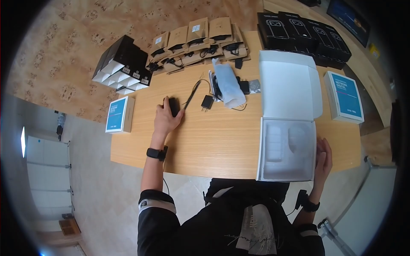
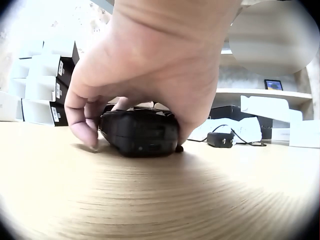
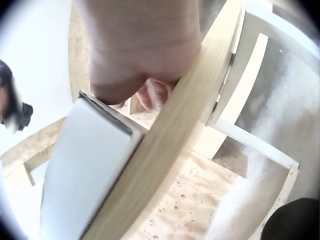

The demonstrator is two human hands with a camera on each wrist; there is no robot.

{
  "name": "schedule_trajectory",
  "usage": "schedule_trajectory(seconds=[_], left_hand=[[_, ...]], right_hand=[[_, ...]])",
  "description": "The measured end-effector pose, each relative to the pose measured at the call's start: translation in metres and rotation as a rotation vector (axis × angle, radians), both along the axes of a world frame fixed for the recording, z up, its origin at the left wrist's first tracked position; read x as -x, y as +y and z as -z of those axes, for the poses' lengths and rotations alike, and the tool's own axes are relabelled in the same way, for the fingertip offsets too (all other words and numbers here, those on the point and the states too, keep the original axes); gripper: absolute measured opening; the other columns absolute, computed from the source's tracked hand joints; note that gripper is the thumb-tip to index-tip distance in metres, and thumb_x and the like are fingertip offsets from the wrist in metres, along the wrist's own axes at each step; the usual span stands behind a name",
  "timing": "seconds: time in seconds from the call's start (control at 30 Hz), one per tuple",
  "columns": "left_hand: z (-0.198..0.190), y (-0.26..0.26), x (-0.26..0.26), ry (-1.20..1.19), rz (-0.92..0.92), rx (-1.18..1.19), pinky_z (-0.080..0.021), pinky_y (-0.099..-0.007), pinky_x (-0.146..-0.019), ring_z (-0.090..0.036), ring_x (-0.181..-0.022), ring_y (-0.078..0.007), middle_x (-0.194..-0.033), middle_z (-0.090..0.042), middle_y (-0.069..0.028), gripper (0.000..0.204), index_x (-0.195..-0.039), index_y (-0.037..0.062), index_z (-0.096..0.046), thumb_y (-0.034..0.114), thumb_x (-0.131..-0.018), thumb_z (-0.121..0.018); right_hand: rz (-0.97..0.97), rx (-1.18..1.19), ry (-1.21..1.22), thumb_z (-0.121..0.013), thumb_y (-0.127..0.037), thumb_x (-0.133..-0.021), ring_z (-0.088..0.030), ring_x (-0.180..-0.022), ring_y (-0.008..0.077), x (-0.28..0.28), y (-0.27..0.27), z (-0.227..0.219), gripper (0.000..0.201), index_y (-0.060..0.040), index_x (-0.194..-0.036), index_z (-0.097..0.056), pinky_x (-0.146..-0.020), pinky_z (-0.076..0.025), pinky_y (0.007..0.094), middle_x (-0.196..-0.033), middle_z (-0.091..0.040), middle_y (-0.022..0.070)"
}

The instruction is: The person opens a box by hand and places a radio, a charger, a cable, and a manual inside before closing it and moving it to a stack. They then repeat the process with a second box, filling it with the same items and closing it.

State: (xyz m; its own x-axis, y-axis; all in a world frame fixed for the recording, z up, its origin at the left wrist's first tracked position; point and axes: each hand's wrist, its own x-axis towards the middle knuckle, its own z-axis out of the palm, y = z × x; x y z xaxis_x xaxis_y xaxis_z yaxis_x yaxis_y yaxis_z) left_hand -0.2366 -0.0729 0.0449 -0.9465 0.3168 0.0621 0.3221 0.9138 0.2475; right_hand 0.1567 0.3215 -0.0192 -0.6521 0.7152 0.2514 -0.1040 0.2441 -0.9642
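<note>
My left hand (image 1: 167, 118) grips a small black handheld device (image 2: 142, 132) from above at the table's left part, fingers on one side and thumb on the other. The device's near end, with a small port, faces the left wrist camera. Just right of that hand lie a thin black cable (image 1: 193, 93) and a black plug adapter (image 1: 207, 102). My right hand (image 1: 323, 158) rests beside the right wall of an open white box (image 1: 259, 149), its fingers bent slightly. The box holds a moulded tray (image 1: 287, 168) with hollows; its lid (image 1: 288, 85) is folded back.
Bubble-wrapped goods (image 1: 230, 85) lie mid-table. Behind are brown cardboard packs (image 1: 198, 32) with black cables. Black boxes (image 1: 294, 34) stand back right; open black-and-white boxes (image 1: 124, 64) stand back left. Blue-topped boxes flank both sides, one left (image 1: 119, 114) and one right (image 1: 345, 97).
</note>
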Motion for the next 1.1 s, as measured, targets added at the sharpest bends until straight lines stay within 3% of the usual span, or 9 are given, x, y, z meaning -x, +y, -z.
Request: schedule_trajectory(seconds=[0.17,0.23,0.3,0.4,0.57,0.7,0.8,0.93,1.1], left_hand=[[0.012,-0.022,0.023,-0.024,0.119,-0.114,-0.053,-0.0455,-0.090,-0.062,-0.100,-0.0467,-0.115,-0.058,-0.0355,0.085,-0.145,0.0046,-0.038,0.037,-0.078,-0.079],[0.006,-0.025,0.021,-0.075,0.146,-0.168,-0.054,-0.0410,-0.085,-0.065,-0.098,-0.0362,-0.114,-0.061,-0.0289,0.078,-0.143,0.0063,-0.040,0.032,-0.080,-0.078],[-0.012,-0.015,0.004,-0.480,-0.042,-0.624,-0.055,-0.0350,-0.079,-0.062,-0.099,-0.0240,-0.111,-0.062,-0.0175,0.076,-0.147,0.0080,-0.039,0.023,-0.083,-0.076],[-0.047,0.016,-0.047,-0.414,0.173,-0.681,-0.054,-0.0307,-0.072,-0.058,-0.095,-0.0166,-0.110,-0.059,-0.0098,0.074,-0.150,0.0105,-0.041,0.013,-0.084,-0.074],[-0.086,0.097,-0.144,-0.340,0.811,-0.526,-0.053,-0.0361,-0.083,-0.056,-0.104,-0.0246,-0.120,-0.054,-0.0124,0.074,-0.143,0.0093,-0.048,0.008,-0.073,-0.075],[-0.091,0.167,-0.183,-0.410,0.750,-0.287,-0.056,-0.0427,-0.081,-0.063,-0.092,-0.0415,-0.127,-0.045,-0.0259,0.072,-0.141,0.0059,-0.044,0.017,-0.077,-0.077],[-0.059,0.200,-0.191,-0.071,0.768,-0.054,-0.057,-0.0457,-0.074,-0.064,-0.085,-0.0428,-0.130,-0.042,-0.0289,0.072,-0.140,0.0007,-0.043,0.026,-0.080,-0.074],[-0.053,0.222,-0.198,-0.047,0.701,0.159,-0.055,-0.0440,-0.075,-0.065,-0.087,-0.0406,-0.133,-0.043,-0.0295,0.072,-0.137,-0.0028,-0.046,0.035,-0.083,-0.072],[-0.038,0.207,-0.202,0.367,0.752,0.159,-0.045,-0.0438,-0.086,-0.060,-0.110,-0.0396,-0.130,-0.054,-0.0256,0.066,-0.132,-0.0008,-0.057,0.045,-0.085,-0.070]], right_hand=[[0.083,-0.134,-0.151,-0.046,-0.021,-0.107,-0.064,-0.110,0.0211,-0.001,0.000,0.000,0.038,0.0027,-0.135,-0.054,-0.098,-0.048,0.0325,-0.122,-0.066,0.0136],[0.097,-0.140,-0.157,-0.048,-0.018,-0.105,-0.064,-0.108,0.0212,0.002,-0.002,-0.005,0.034,0.0031,-0.131,-0.058,-0.097,-0.048,0.0330,-0.118,-0.068,0.0131],[-0.007,-0.232,-0.114,-0.049,-0.014,-0.103,-0.065,-0.106,0.0212,0.004,-0.004,-0.012,0.032,0.0036,-0.128,-0.060,-0.097,-0.048,0.0333,-0.116,-0.069,0.0128],[0.006,-0.239,-0.149,-0.054,-0.006,-0.096,-0.066,-0.104,0.0214,0.009,-0.014,-0.023,0.032,0.0024,-0.126,-0.061,-0.093,-0.049,0.0321,-0.113,-0.069,0.0146],[-0.009,-0.232,-0.189,-0.059,-0.001,-0.091,-0.066,-0.096,0.0212,0.014,-0.018,-0.025,0.034,0.0017,-0.126,-0.061,-0.087,-0.051,0.0309,-0.108,-0.068,0.0154],[-0.010,-0.187,-0.194,-0.060,-0.002,-0.092,-0.066,-0.096,0.0216,0.014,-0.020,-0.030,0.033,0.0018,-0.124,-0.061,-0.085,-0.051,0.0308,-0.106,-0.069,0.0152],[-0.010,-0.193,-0.200,-0.062,-0.003,-0.091,-0.067,-0.095,0.0257,0.013,-0.018,-0.030,0.029,0.0017,-0.120,-0.063,-0.085,-0.051,0.0322,-0.106,-0.069,0.0164],[-0.027,-0.305,-0.210,-0.066,-0.008,-0.090,-0.066,-0.097,0.0338,0.012,-0.015,-0.030,0.026,0.0005,-0.115,-0.066,-0.086,-0.052,0.0366,-0.107,-0.068,0.0180],[-0.020,-0.410,-0.208,-0.070,-0.011,-0.088,-0.065,-0.100,0.0364,0.013,-0.014,-0.024,0.026,-0.0008,-0.112,-0.067,-0.087,-0.052,0.0399,-0.109,-0.068,0.0176]])
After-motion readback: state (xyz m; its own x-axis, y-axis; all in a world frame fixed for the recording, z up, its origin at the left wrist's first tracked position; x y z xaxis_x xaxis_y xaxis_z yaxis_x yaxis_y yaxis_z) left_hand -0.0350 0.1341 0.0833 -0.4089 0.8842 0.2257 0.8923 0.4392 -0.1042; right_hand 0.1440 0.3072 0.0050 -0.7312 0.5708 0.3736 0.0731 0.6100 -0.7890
